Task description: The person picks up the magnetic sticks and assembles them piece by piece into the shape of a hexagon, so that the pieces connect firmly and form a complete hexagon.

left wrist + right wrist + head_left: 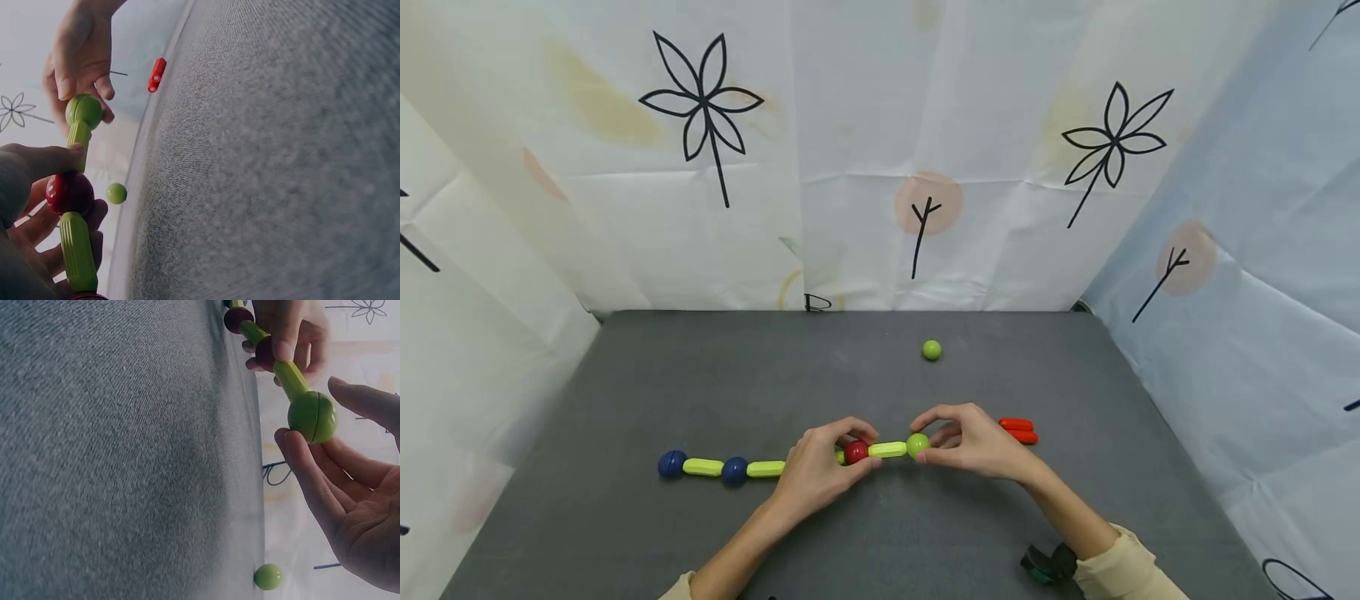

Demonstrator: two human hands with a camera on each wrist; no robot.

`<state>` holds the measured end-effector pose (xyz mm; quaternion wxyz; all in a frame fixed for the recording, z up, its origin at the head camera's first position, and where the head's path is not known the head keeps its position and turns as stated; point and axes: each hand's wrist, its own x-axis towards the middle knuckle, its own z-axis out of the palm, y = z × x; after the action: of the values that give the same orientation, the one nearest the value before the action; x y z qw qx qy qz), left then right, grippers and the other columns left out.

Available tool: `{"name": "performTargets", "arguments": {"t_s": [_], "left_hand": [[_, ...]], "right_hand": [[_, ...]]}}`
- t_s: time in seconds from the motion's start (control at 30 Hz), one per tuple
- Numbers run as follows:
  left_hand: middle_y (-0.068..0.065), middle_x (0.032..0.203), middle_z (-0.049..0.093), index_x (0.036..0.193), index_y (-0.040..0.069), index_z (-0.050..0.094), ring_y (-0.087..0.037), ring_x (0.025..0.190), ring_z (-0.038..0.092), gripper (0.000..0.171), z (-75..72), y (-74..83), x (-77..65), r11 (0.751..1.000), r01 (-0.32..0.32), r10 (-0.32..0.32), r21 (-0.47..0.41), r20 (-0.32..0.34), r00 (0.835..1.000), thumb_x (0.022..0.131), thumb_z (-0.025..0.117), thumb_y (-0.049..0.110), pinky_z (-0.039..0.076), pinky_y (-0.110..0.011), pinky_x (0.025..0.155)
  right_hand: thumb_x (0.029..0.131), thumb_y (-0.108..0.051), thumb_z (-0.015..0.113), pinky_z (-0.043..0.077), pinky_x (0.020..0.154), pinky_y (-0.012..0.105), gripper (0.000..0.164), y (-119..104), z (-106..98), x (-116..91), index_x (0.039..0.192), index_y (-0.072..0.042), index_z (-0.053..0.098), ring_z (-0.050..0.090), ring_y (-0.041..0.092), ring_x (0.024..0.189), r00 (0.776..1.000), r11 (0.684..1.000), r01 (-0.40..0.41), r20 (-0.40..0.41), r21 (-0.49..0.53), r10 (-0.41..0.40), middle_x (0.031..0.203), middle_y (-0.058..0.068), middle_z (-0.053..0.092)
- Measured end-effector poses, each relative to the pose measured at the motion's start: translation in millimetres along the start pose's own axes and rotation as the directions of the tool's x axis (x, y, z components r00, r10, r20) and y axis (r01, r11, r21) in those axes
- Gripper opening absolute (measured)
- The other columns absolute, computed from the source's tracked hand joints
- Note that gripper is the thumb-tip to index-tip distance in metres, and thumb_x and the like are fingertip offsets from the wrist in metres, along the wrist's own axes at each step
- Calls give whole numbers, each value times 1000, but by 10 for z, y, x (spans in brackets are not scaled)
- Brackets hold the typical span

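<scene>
A chain of yellow-green rods and coloured balls runs across the dark table, its left end made of blue balls. My left hand grips it at a shiny red ball, with the thumb by the neighbouring rod. At the chain's right end is a green ball. The fingers of my right hand surround this ball; in the right wrist view a fingertip touches it while the thumb stands slightly apart. Another dark-red ball shows farther along the chain.
A loose green ball sits toward the back of the table. Red rods lie beyond my right hand. Printed white cloth hangs behind the table and at both sides. A black strap device is near my right sleeve.
</scene>
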<state>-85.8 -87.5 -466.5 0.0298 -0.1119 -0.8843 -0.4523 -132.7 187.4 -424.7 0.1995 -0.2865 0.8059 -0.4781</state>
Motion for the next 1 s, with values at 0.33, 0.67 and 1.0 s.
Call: {"name": "performTargets", "arguments": {"t_s": [0.33,0.67,1.0], "left_hand": [[10,107,80,110,24,78,-10,93,76,30,-13,-23,62,1000,-6,6,-9,51,999,86,95,24,55,-24,77],[2,125,81,125,21,74,-18,107,81,37,-441,-285,31,1000,-26,25,4,187,982,91,90,20,65,-40,89],[0,122,79,124,17,75,-12,100,71,37,-1357,-758,-53,993,-43,2,109,349,937,92,88,28,59,-27,84]], "right_hand": [[96,-19,85,65,84,30,32,39,143,98,122,-3,77,73,5,94,999,995,21,-34,-97,-24,120,16,79],[95,-12,84,63,80,23,24,109,159,154,117,-3,78,72,3,91,996,995,-14,-94,-99,5,116,15,79],[95,-13,85,63,82,25,24,220,39,198,117,-5,80,72,10,94,994,995,-40,-103,-91,31,118,14,80]]}}
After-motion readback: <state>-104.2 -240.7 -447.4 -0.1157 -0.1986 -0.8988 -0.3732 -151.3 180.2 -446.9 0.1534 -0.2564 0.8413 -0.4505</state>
